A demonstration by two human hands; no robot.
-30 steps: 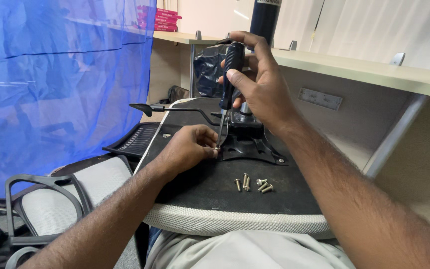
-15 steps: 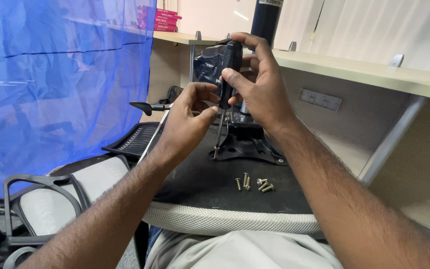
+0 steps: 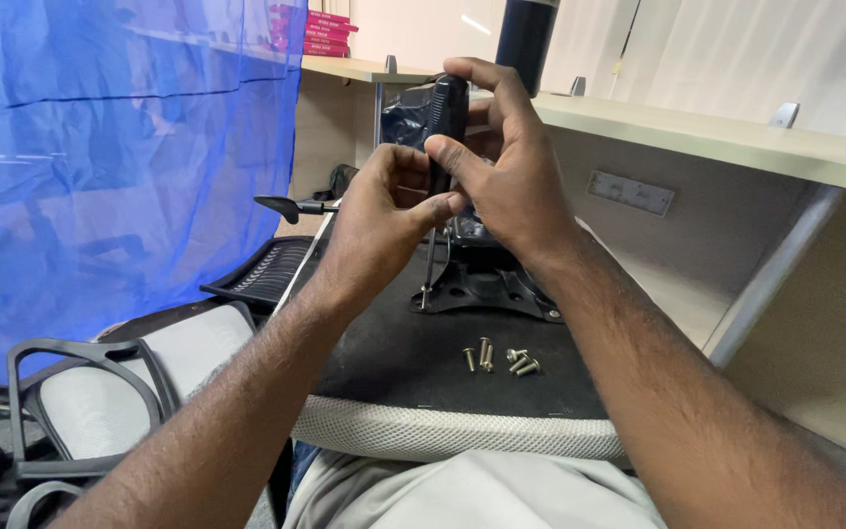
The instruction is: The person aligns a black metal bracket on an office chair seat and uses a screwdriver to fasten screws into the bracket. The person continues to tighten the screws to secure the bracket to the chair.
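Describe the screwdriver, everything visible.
The screwdriver has a thick black handle and a thin metal shaft. It stands nearly upright, tip down on the black metal plate fixed to the upturned seat base. The right hand wraps the handle top; the left hand grips just below. Its tip type is unclear.

Left hand (image 3: pixel 384 211) is no longer down at the foot of the screwdriver (image 3: pixel 440 147), where it pinched near the tip on the black metal bracket (image 3: pixel 487 284) a second ago; it now sits up at the black handle, fingers closed on the shaft just below it and touching the right hand (image 3: pixel 506 171). Right hand's grip on the handle changes: thumb now presses across toward the left fingers, and the forefinger arches over the handle top. The tool now stands slightly more upright.
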